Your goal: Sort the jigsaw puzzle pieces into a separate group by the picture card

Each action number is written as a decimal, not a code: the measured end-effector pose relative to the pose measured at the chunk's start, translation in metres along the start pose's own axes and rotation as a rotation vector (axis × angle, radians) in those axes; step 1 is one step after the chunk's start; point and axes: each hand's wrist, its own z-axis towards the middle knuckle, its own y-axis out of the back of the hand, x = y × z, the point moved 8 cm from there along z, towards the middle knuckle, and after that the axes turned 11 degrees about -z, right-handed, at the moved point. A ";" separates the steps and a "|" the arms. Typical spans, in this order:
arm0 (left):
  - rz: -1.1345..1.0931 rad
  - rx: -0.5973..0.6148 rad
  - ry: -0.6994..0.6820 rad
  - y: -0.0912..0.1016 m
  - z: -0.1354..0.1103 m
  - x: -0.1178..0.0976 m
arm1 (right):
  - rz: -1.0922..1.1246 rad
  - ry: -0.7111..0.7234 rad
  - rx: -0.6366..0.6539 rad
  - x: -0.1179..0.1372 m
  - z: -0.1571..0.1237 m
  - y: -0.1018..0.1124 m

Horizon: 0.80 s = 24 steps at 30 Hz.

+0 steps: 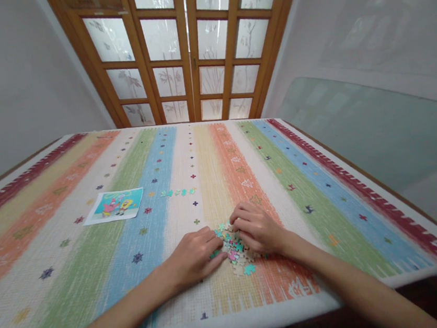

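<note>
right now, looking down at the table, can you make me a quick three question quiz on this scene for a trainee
1. What lies in a pile between the left hand and the right hand?
2. True or false: the short row of pieces lies farther from the person than both hands.
3. Where is the printed picture?
a) to the right of the short row
b) to the left of the short row
c) under the right hand

Key: 1. loose puzzle pieces; 2. true; 3. b
</note>
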 end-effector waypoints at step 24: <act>0.506 -0.090 0.821 0.084 -0.031 0.092 | -0.034 0.027 0.013 0.001 -0.002 -0.006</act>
